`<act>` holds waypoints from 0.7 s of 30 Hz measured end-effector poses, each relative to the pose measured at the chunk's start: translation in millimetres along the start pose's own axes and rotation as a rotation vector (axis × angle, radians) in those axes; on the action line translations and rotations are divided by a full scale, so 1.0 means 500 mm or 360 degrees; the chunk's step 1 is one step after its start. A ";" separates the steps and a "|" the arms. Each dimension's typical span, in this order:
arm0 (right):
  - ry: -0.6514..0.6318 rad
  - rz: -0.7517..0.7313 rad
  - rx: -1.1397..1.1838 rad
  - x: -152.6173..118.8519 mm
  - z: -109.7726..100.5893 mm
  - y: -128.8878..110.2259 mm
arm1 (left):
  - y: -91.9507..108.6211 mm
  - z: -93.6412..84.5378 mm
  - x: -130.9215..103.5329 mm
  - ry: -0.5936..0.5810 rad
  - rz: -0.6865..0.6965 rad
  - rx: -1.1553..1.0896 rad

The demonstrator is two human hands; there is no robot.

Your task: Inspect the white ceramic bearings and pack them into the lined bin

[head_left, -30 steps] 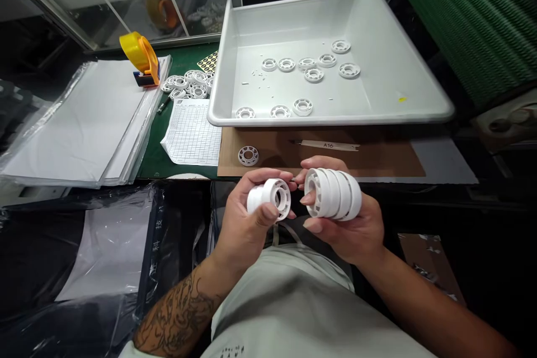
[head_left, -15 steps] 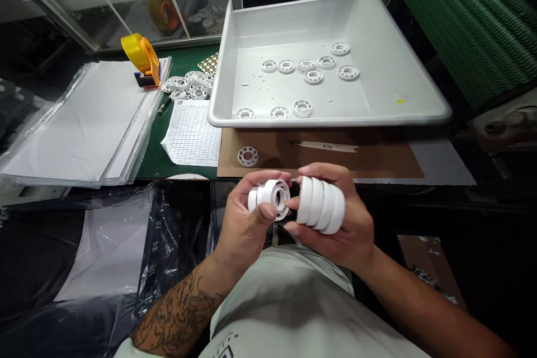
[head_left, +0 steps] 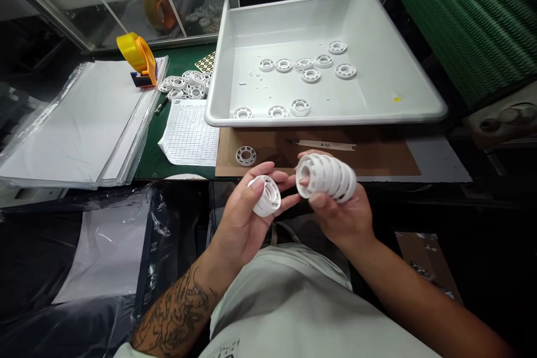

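Observation:
My left hand (head_left: 247,212) pinches a short stack of white plastic bearing rings (head_left: 267,197) between thumb and fingers, and its other fingers stretch toward the right hand. Several more bearing rings (head_left: 329,176) form a longer stack in my right hand (head_left: 346,215); a fingertip shows through the hole at the near end, and the thumb presses from below. The two stacks are apart, held above my lap in front of the table edge. A single bearing ring (head_left: 245,156) lies flat on the brown board (head_left: 386,159) just beyond my left hand.
Behind the board stands a white tray (head_left: 377,84) with several rings and small scraps. To its left are a heap of rings (head_left: 188,85), a gridded paper sheet (head_left: 191,137), a yellow tape dispenser (head_left: 140,61) and bagged sheets (head_left: 71,117). A labelled craft knife (head_left: 329,145) lies on the board.
My hands have moved apart slightly. The right-hand stack has risen, turned its open end toward the left and looks longer; the left-hand stack looks shorter.

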State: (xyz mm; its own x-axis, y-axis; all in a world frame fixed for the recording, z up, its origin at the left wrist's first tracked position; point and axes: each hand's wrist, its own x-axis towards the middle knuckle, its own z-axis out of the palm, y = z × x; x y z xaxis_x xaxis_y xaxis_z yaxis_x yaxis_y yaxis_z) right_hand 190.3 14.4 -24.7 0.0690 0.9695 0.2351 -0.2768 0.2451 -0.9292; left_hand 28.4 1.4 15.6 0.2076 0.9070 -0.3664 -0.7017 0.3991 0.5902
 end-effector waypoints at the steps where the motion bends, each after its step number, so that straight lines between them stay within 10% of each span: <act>1: 0.0048 0.0071 0.0108 0.004 0.000 -0.004 | 0.000 0.001 -0.001 -0.0015 0.0010 -0.0009; 13: -0.0084 0.0344 0.0542 0.015 -0.006 -0.020 | 0.000 -0.004 0.000 -0.0035 0.0174 0.0193; 21: -0.0303 -0.0077 -0.0169 -0.007 0.005 -0.031 | -0.015 -0.016 0.005 -0.0078 0.0357 0.0275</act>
State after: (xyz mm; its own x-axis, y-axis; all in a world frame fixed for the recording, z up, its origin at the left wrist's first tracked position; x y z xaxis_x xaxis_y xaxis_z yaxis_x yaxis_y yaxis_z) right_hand 191.8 7.2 -10.6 -0.1051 0.9414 0.3206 -0.1745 0.3000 -0.9378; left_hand 29.0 -0.4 4.4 0.0959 0.9789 -0.1803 -0.6082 0.2010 0.7679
